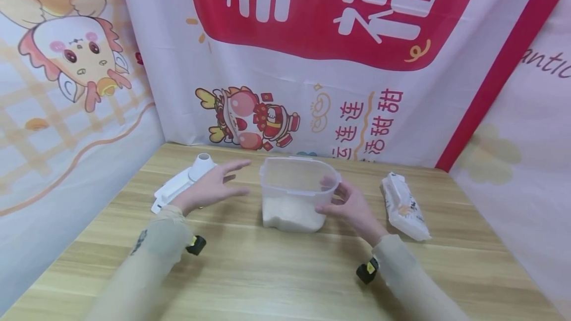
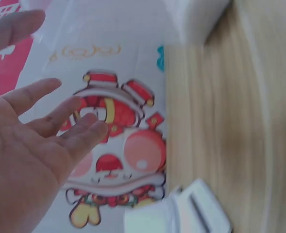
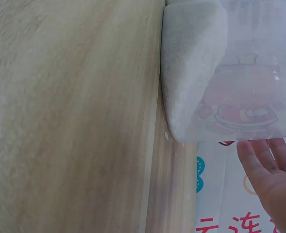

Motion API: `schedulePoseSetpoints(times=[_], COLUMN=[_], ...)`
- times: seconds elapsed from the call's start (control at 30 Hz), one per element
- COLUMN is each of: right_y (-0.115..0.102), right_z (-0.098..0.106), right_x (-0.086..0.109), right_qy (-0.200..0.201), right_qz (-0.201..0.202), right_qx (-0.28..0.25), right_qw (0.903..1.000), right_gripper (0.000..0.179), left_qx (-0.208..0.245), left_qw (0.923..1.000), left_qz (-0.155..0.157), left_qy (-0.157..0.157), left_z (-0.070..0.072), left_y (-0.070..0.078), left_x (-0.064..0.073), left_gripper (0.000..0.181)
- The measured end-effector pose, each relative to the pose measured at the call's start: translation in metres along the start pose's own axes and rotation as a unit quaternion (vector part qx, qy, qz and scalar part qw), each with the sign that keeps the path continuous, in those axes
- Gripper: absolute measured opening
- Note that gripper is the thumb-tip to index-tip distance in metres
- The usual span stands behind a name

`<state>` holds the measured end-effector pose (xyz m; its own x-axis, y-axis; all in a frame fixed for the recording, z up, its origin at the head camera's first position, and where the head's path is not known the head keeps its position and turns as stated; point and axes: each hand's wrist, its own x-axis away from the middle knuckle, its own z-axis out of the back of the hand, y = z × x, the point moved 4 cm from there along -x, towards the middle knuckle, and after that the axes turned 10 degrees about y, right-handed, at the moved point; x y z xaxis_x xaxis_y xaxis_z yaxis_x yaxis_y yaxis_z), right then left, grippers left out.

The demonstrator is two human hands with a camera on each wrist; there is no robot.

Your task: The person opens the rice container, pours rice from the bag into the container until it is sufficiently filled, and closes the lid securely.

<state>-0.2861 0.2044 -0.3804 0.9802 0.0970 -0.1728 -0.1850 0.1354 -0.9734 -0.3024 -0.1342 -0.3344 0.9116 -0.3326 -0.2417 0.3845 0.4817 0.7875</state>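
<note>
A clear plastic container [image 1: 298,175], partly filled with white rice [image 1: 292,212], stands upright on the table with its top uncovered. At its right side is my right hand [image 1: 352,207], fingers extended and fingertips right at the wall. In the right wrist view those fingers [image 3: 264,158] look nearly straight beside the container [image 3: 249,97]. My left hand [image 1: 214,187] hovers left of the container, apart from it, with fingers spread and nothing held. The left wrist view shows that palm [image 2: 26,150] bare. Beneath and beyond the left hand lies a white plastic lid [image 1: 176,185] bearing a cone-shaped part [image 1: 202,165].
A crumpled white plastic bag [image 1: 405,207] with printing lies on the right of the wooden table [image 1: 267,276]. A few loose grains [image 3: 166,136] lie beside the container's base. Printed cloths [image 1: 165,88] hang behind and along both sides.
</note>
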Motion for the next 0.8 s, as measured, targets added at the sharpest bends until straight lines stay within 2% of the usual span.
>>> schedulePoseSetpoints(times=[0.17,0.3,0.53,0.8], right_y=[0.002,0.004,0.005,0.006], right_z=[0.0,0.0,0.0,-0.001], right_x=[-0.001,-0.002,-0.002,0.0], right_qy=[0.003,0.007,0.008,0.018], right_qz=[-0.001,-0.005,-0.002,0.001], right_qx=[0.001,0.004,-0.007,-0.003], right_qw=[1.0,1.0,0.9999,0.9998], right_gripper=[0.08,0.079,0.08,0.077], left_qx=[-0.014,-0.02,-0.033,-0.048], left_qw=[0.9997,0.9994,0.9981,0.9966], left_qz=[-0.001,-0.004,-0.009,0.019], left_qy=[0.021,0.028,0.051,0.064], left_z=[0.023,0.034,0.043,0.049], left_y=[-0.004,-0.008,-0.019,-0.028], left_x=[0.004,0.008,0.012,0.016], left_gripper=[0.07,0.063,0.051,0.053])
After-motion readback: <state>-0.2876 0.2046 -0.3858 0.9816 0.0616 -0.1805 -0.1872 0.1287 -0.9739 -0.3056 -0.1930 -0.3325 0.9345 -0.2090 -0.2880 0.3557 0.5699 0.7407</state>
